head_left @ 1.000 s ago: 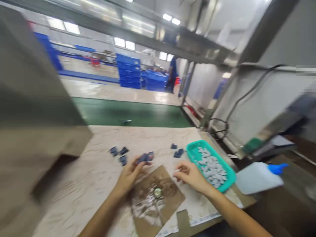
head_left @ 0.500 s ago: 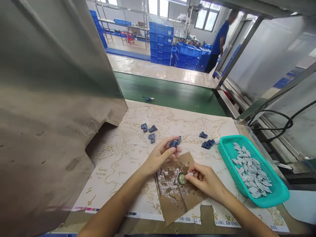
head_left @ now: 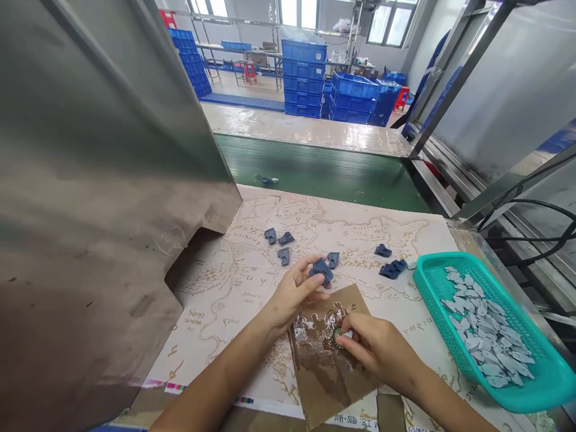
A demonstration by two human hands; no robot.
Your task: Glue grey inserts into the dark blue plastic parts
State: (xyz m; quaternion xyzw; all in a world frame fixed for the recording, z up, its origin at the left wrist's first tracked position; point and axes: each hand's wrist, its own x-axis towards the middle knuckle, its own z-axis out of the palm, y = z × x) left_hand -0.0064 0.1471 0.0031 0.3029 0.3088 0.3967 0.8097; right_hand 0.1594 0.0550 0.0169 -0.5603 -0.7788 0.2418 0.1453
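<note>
My left hand [head_left: 302, 289] is closed on a dark blue moulded piece [head_left: 322, 271], held between thumb and fingers above the paper sheet. Another blue piece [head_left: 333, 259] lies just past its fingertips. My right hand [head_left: 366, 339] pinches a small light grey piece [head_left: 348, 334] over a round greenish disc [head_left: 338, 337], which the fingers partly cover. Under both hands lies a brown cardboard square [head_left: 328, 384], its surface wet and glossy with a clear substance. Whether the grey piece touches the disc, I cannot tell.
Several blue pieces [head_left: 283, 257] lie at left on the map-printed sheet [head_left: 252, 288], more [head_left: 393, 269] at right. A teal basket [head_left: 425, 288] holds many grey pieces. A metal panel [head_left: 112, 210] stands left; beyond runs a green conveyor belt [head_left: 315, 168] carrying one small piece [head_left: 269, 180].
My right hand has brought the grey piece over the disc, now mostly covered. The blue piece in my left hand is turned more toward me. The person in the background is mostly out of sight.
</note>
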